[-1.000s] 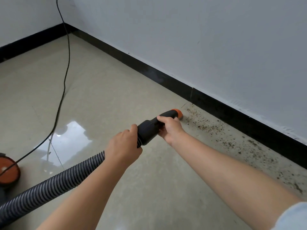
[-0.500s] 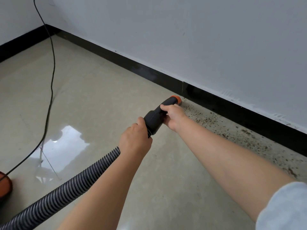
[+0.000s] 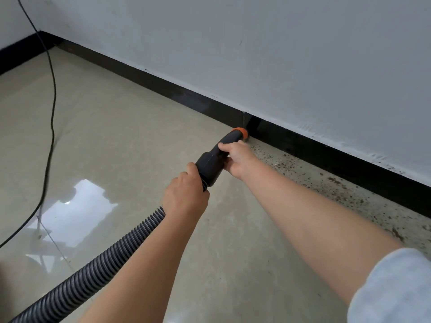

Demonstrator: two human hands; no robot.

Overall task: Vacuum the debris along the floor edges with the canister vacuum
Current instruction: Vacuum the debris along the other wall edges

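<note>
The black nozzle [image 3: 217, 159] is grasped by the right hand [image 3: 238, 159], the ribbed hose [image 3: 93, 273] by the left hand [image 3: 185, 197]. The orange tip [image 3: 240, 132] has been advanced to the baseboard [image 3: 326, 155], beside scattered debris [image 3: 338, 183].

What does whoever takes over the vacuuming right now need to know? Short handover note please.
Left hand grips the corrugated hose where it meets the black nozzle handle.
Right hand grips the handle further forward.
The orange nozzle tip sits at the foot of the black baseboard, at the near end of the debris strip.
Done: floor left of the tip, along the baseboard, looks free of specks.
Left: dark debris scattered along the floor edge to the right of the tip, out to the frame edge.
Power cord trails across the floor on the left.
</note>
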